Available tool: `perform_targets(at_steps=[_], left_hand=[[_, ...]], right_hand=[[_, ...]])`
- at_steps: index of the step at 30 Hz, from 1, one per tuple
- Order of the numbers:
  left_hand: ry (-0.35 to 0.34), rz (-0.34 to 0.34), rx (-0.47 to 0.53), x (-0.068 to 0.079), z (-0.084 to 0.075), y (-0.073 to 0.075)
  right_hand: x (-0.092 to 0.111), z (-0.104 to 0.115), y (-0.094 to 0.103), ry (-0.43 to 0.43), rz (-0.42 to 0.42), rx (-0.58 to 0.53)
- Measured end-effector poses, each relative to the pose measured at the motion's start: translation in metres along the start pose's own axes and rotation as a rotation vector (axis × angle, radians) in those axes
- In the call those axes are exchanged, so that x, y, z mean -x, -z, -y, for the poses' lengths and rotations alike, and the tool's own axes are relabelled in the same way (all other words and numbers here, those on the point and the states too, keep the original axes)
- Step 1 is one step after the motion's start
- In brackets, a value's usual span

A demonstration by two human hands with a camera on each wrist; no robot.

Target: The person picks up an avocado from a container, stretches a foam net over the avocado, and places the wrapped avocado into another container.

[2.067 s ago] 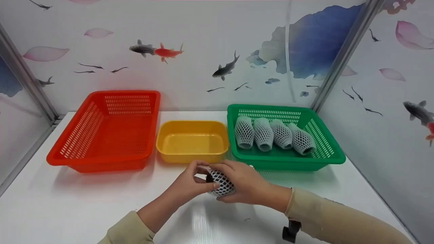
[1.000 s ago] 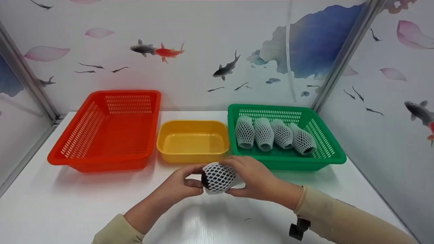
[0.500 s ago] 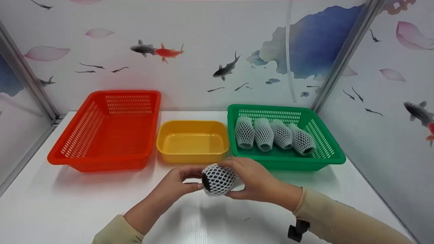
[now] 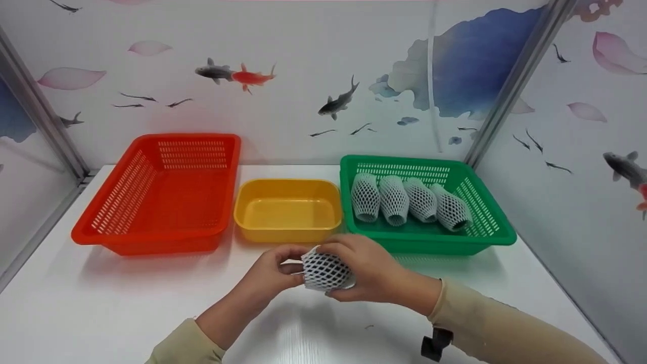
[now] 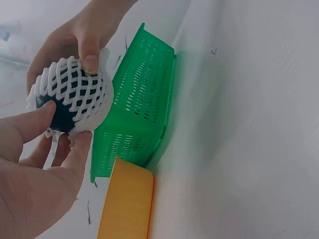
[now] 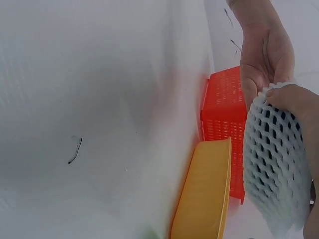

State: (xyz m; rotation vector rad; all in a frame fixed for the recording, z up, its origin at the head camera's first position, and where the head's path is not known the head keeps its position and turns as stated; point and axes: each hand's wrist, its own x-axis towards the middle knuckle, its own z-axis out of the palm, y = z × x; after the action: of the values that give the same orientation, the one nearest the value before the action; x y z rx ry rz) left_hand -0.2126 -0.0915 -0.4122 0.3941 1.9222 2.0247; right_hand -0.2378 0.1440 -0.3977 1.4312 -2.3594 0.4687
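Between both hands, above the white table, is a dark, smooth, rounded thing (image 5: 62, 120) inside a white foam net sleeve (image 4: 326, 273). My left hand (image 4: 265, 278) is at the sleeve's left end; in the left wrist view its thumb presses the bare dark surface and its fingers lie under the net's edge. My right hand (image 4: 371, 268) grips the sleeve from the right, its thumb on the mesh. In the right wrist view the slack end of the net tapers away past the hand. Most of the dark thing is hidden under the mesh.
A red basket (image 4: 151, 235) stands at the left, a yellow tub (image 4: 285, 236) in the middle, and a green basket (image 4: 429, 246) at the right. Several net-sleeved dark items (image 4: 393, 199) lie in the green one. A small dark scrap (image 4: 369, 326) lies on the table (image 4: 126, 303) in front.
The right hand has shifted slightly left along the sleeve over the last half second. In the head view, the dark end that showed at the sleeve's left opening is now covered by mesh.
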Motion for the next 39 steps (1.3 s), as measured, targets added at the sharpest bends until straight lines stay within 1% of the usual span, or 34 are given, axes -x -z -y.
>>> perform_targets(at_steps=[3,5,8,11,13,15,16,19,22,24,26,28,30,33,36,39], left_hand=[[0.016,-0.002,0.001,-0.001,0.001,-0.003],[0.028,-0.016,0.000,-0.001,0.001,-0.004],[0.059,-0.073,0.001,-0.003,0.001,-0.006],[0.097,-0.144,0.076,-0.004,-0.001,-0.009],[0.111,-0.166,0.134,-0.006,-0.002,-0.010],[0.128,-0.149,0.190,-0.007,-0.001,-0.011],[0.141,-0.131,0.198,-0.007,-0.001,-0.011],[0.187,-0.071,0.177,-0.008,0.000,-0.013],[0.216,-0.024,0.142,-0.010,0.000,-0.016],[0.230,-0.017,0.125,-0.011,-0.001,-0.019],[0.230,-0.026,0.113,-0.011,-0.001,-0.022],[0.227,-0.058,0.116,-0.011,-0.002,-0.024],[0.214,-0.104,0.134,-0.011,-0.003,-0.026],[0.191,-0.171,0.212,-0.012,-0.005,-0.027],[0.161,-0.228,0.291,-0.014,-0.008,-0.026],[0.140,-0.267,0.324,-0.017,-0.010,-0.025]], right_hand=[[0.000,0.002,-0.002,0.035,-0.007,-0.007],[0.000,0.002,-0.002,0.041,-0.015,-0.010],[0.000,0.001,-0.002,0.044,-0.030,-0.011],[0.000,0.000,-0.001,0.055,-0.048,-0.020],[0.000,-0.001,-0.001,0.082,-0.073,-0.037],[0.000,-0.002,-0.001,0.125,-0.102,-0.053],[-0.001,-0.003,-0.001,0.148,-0.115,-0.060],[-0.001,-0.004,-0.002,0.202,-0.138,-0.069],[-0.002,-0.005,-0.002,0.236,-0.134,-0.066],[-0.002,-0.006,-0.002,0.255,-0.128,-0.056],[-0.002,-0.006,-0.001,0.273,-0.118,-0.031],[-0.002,-0.007,0.000,0.286,-0.102,0.006],[-0.001,-0.008,0.002,0.287,-0.083,0.043],[0.001,-0.010,0.005,0.268,-0.062,0.083],[0.003,-0.011,0.007,0.235,-0.077,0.102],[0.004,-0.013,0.007,0.210,-0.112,0.115]])
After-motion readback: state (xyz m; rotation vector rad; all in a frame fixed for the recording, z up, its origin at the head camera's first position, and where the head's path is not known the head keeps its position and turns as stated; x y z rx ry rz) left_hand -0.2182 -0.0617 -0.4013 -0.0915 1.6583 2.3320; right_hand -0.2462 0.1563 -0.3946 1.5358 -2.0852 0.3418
